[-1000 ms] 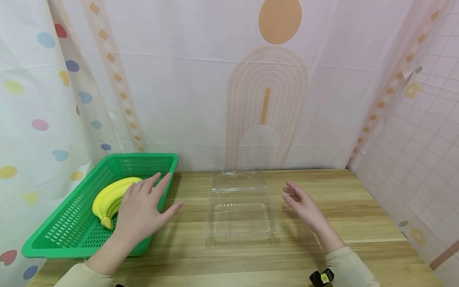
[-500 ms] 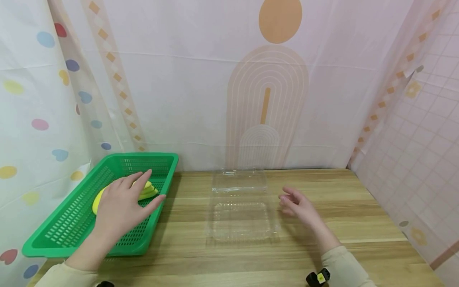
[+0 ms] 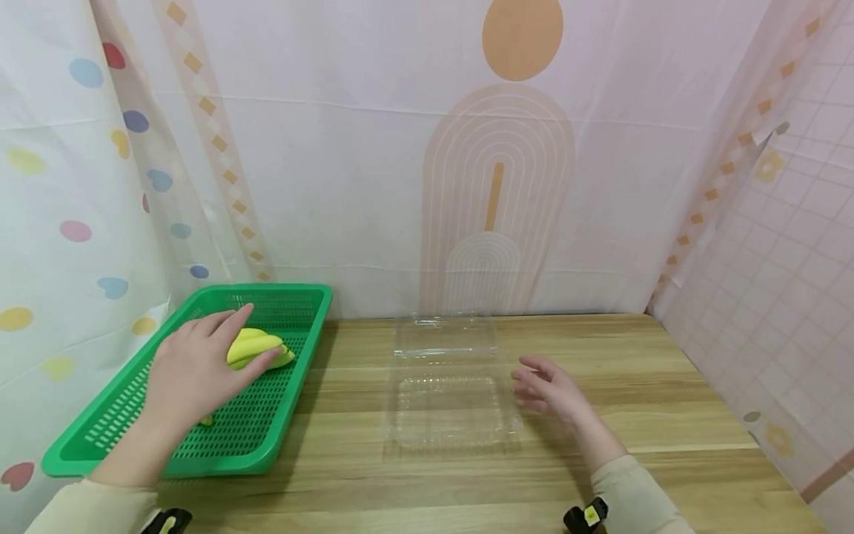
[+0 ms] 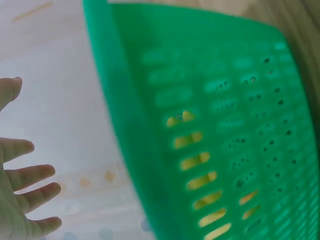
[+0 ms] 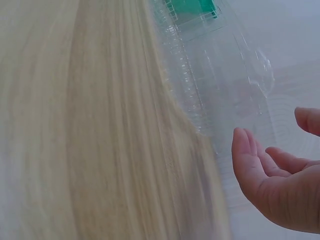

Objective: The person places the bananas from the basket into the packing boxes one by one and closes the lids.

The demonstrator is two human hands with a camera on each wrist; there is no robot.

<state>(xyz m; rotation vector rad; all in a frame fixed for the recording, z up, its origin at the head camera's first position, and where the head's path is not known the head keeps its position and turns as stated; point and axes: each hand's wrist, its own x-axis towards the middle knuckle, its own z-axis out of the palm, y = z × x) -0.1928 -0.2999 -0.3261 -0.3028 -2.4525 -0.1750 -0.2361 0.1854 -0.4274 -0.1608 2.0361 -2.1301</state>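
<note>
My left hand (image 3: 200, 371) is over the green plastic basket (image 3: 293, 386), fingers spread and holding nothing. It partly hides a bunch of yellow bananas (image 3: 256, 347) lying in the basket. In the left wrist view, yellow shows through the slots of the basket wall (image 4: 135, 150), and the left hand (image 4: 25, 185) has its fingers apart. My right hand (image 3: 550, 393), fingers relaxed, is beside the right edge of a clear plastic clamshell box (image 3: 450, 411), whose lid lies back toward the curtain. In the right wrist view, the right hand (image 5: 280, 180) holds nothing.
A wood-grain table (image 3: 600, 348) carries the basket at its left and the clamshell box near its middle. Behind it hangs a patterned curtain (image 3: 347, 185), which also closes off the left and right sides.
My left hand has moved left across the basket, uncovering the right end of the bananas and covering their left part. My right hand has shifted slightly left and nearer, closer to the clamshell box.
</note>
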